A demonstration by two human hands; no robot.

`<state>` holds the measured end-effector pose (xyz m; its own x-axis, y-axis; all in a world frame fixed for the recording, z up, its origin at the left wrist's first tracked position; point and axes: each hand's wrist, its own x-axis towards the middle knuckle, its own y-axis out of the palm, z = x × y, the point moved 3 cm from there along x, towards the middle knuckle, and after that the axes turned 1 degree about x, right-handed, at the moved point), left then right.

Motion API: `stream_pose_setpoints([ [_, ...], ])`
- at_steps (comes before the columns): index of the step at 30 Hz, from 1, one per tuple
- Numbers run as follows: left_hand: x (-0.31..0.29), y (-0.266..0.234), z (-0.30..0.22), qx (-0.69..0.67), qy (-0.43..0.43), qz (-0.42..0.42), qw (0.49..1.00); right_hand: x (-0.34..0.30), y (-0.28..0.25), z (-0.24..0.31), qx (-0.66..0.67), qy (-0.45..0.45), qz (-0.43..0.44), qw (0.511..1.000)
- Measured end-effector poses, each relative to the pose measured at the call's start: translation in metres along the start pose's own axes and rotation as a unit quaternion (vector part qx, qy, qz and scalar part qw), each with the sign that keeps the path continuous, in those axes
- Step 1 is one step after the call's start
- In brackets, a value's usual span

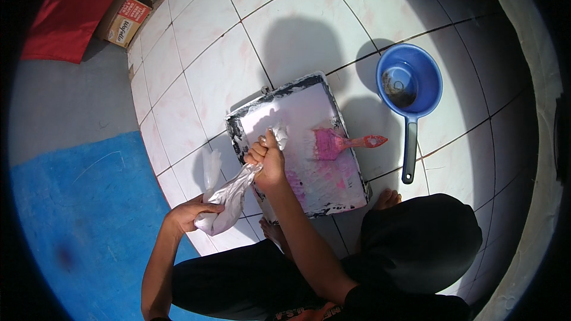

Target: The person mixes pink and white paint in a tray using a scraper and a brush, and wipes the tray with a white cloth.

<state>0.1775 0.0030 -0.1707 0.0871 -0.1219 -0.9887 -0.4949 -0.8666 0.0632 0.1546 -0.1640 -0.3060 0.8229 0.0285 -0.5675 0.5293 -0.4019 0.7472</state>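
Observation:
A clear plastic bag (229, 196) smeared with whitish paint stretches between my two hands. My left hand (191, 213) grips its lower, fuller end, and a loose tip of plastic sticks up beside it. Closed in a fist, my right hand (266, 157) squeezes the bag's other end, and a whitish bit of it pokes out above the thumb. This fist is over the left part of a paint tray (321, 205) coated with pale pink and white paint, its rim blotched black. A paintbrush (333, 144) with pink bristles lies in the tray, its red handle reaching over the right edge.
A blue dipper (410, 77) with a long dark handle stands on the white tiles right of the tray, some liquid and dark residue inside. At far left are a blue-painted floor area (89, 184), a cardboard box (126, 19) and a red cloth (71, 12). My bare feet flank the tray's near edge.

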Motion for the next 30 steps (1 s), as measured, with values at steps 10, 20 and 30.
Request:
stream_pose_setpoints([
  [10, -0.013, -0.008, 0.001, -0.062, 0.033, 0.024, 0.997, -0.021, 0.007, -0.003, 0.027, -0.001, 0.228, 0.973],
  [20, -0.007, 0.008, -0.003, 0.027, 0.005, -0.021, 0.999, -0.001, -0.002, 0.005, -0.031, -0.077, 0.138, 0.987],
  [30, -0.009, 0.003, 0.002, 0.044, -0.005, -0.039, 0.998, -0.01, 0.011, 0.006, 0.009, -0.092, 0.136, 0.986],
])
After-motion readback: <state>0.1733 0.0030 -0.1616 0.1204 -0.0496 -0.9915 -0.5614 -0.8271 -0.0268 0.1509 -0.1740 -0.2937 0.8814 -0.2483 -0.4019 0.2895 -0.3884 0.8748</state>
